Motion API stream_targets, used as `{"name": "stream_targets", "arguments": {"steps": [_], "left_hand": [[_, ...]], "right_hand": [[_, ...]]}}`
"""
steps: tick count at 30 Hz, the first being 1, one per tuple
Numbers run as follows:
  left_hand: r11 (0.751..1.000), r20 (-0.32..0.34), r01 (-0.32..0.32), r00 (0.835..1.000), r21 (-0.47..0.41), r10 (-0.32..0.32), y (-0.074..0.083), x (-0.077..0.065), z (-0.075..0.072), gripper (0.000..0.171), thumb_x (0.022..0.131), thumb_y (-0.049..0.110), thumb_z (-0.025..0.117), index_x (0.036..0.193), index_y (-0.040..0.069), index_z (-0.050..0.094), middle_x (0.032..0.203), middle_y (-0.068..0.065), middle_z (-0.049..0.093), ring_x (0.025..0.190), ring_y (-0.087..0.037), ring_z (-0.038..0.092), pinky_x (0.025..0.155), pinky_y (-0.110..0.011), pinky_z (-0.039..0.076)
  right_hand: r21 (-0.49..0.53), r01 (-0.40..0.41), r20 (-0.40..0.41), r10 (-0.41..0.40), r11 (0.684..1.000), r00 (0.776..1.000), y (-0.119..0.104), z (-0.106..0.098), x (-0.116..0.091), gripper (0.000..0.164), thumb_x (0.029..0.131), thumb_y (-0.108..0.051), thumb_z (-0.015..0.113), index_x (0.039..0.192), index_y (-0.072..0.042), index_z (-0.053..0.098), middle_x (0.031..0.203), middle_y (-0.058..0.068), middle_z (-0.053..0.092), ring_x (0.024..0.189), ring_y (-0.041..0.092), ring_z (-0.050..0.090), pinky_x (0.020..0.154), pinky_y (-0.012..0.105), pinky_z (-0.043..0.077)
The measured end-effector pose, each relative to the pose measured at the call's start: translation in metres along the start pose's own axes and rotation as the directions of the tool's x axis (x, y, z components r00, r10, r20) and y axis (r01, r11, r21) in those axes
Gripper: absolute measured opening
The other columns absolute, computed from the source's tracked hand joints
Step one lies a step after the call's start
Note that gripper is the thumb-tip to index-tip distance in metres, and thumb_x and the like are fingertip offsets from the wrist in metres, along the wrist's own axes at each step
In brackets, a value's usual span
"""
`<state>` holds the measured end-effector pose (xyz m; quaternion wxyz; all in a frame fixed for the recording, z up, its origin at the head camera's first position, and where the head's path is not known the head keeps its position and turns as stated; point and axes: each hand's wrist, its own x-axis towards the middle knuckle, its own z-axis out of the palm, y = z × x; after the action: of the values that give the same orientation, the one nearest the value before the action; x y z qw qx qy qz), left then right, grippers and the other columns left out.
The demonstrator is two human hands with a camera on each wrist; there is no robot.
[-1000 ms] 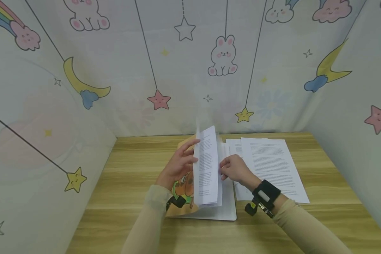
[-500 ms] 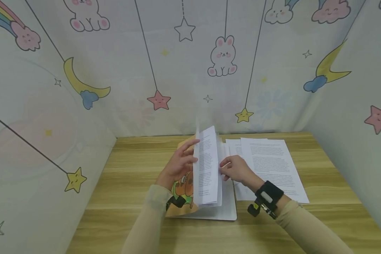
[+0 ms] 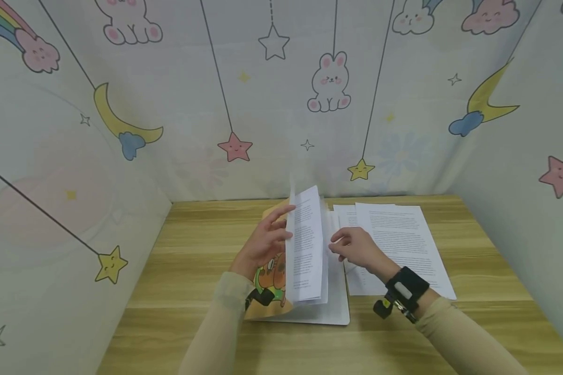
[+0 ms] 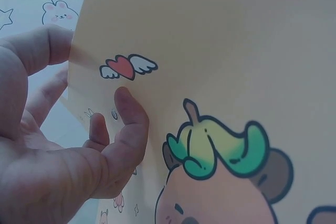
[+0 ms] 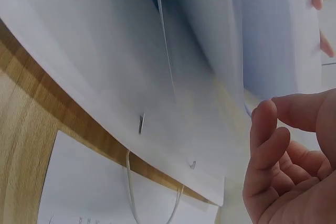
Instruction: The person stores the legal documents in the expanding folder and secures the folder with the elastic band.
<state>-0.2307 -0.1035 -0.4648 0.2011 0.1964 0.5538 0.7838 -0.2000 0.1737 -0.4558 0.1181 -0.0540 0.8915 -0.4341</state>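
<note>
Drew right hand [image 3: 356, 249] slightly rightward, just right of raised sheet [image 3: 307, 245], running lengthwise near-to-far; cannot tell if pinching anything; gripping folder cover [image 4: 231, 51] with left hand [image 3: 259, 244].

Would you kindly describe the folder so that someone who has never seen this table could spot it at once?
On the wood-grain table, loose printed sheets lie to the right. Just left of them is the folder, its raised pages held by the person's left hand. Unlike the white sheets, it has an orange cover showing a cartoon creature.
</note>
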Motion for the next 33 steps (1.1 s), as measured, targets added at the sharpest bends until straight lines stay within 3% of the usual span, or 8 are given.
{"name": "stream_targets", "arguments": {"steps": [7,13,26,33], "left_hand": [[1.000,-0.001,-0.004,1.000,0.005,0.004,-0.001,0.000,0.000,0.067,0.099,-0.007,0.051,0.161,0.015,0.039,0.152,-0.038,0.037,0.124,-0.049,0.048,0.089,-0.047,0.055],[1.000,-0.003,0.000,1.000,-0.004,0.000,0.000,0.000,0.000,0.064,0.099,-0.006,0.052,0.156,0.023,0.047,0.152,-0.038,0.037,0.124,-0.049,0.048,0.090,-0.049,0.055],[1.000,-0.008,0.001,1.000,-0.015,-0.002,0.000,-0.001,-0.001,0.064,0.100,-0.008,0.050,0.157,0.019,0.044,0.153,-0.037,0.037,0.124,-0.048,0.048,0.089,-0.048,0.055],[1.000,-0.004,0.005,1.000,-0.005,-0.005,0.000,0.000,0.000,0.064,0.099,-0.008,0.050,0.155,0.024,0.048,0.153,-0.037,0.037,0.125,-0.050,0.047,0.090,-0.048,0.055]], "right_hand": [[-0.039,0.019,-0.045,-0.021,0.999,0.999,0.007,-0.012,-0.002,0.027,0.100,-0.021,0.069,0.119,-0.002,0.070,0.100,0.017,0.076,0.086,0.033,0.071,0.067,0.032,0.053],[-0.082,0.013,-0.090,-0.021,0.997,0.996,0.016,-0.021,-0.004,0.028,0.100,-0.023,0.070,0.119,-0.003,0.071,0.108,0.013,0.075,0.096,0.025,0.069,0.078,0.037,0.056],[-0.128,-0.067,-0.153,0.047,0.990,0.987,0.049,-0.045,-0.006,0.036,0.100,-0.025,0.070,0.125,0.000,0.068,0.116,0.017,0.073,0.107,0.032,0.069,0.085,0.043,0.057],[-0.134,-0.111,-0.193,0.084,0.985,0.978,0.066,-0.059,-0.010,0.038,0.099,-0.025,0.071,0.127,0.002,0.067,0.119,0.021,0.072,0.110,0.035,0.068,0.088,0.045,0.057]]}}
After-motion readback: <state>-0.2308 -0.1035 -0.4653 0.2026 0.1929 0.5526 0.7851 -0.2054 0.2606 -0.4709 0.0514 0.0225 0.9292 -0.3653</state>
